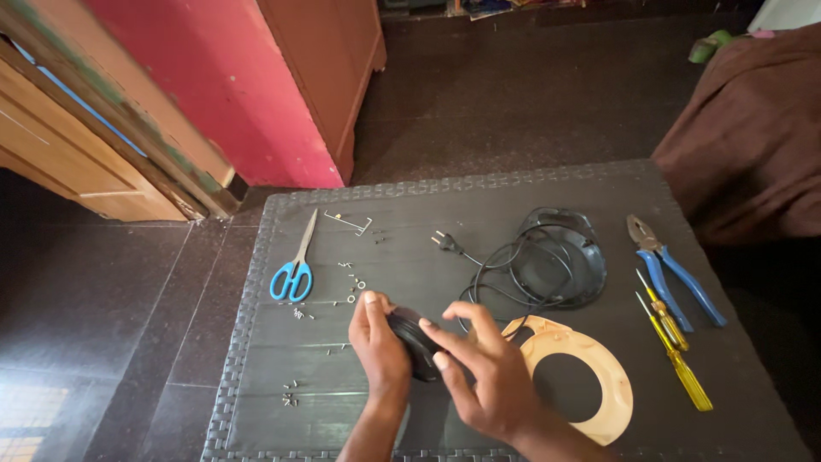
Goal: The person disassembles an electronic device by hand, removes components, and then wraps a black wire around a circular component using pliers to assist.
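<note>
My left hand point(377, 342) grips a small round black part point(416, 340) from its left side, over the middle of a dark woven table point(479, 192). My right hand point(484, 368) closes its fingers around the same part from the right. A black cable with a plug point(444, 243) runs from near my hands to a round black housing point(560, 261). A beige ring-shaped cover point(603, 368) lies just right of my right hand.
Blue-handled scissors point(294, 267) lie at the left. Small screws and washers point(352, 287) are scattered near them. Blue pliers point(671, 265) and two yellow screwdrivers point(676, 355) lie at the right edge. A brown cloth-covered seat point(753, 128) stands beyond the table.
</note>
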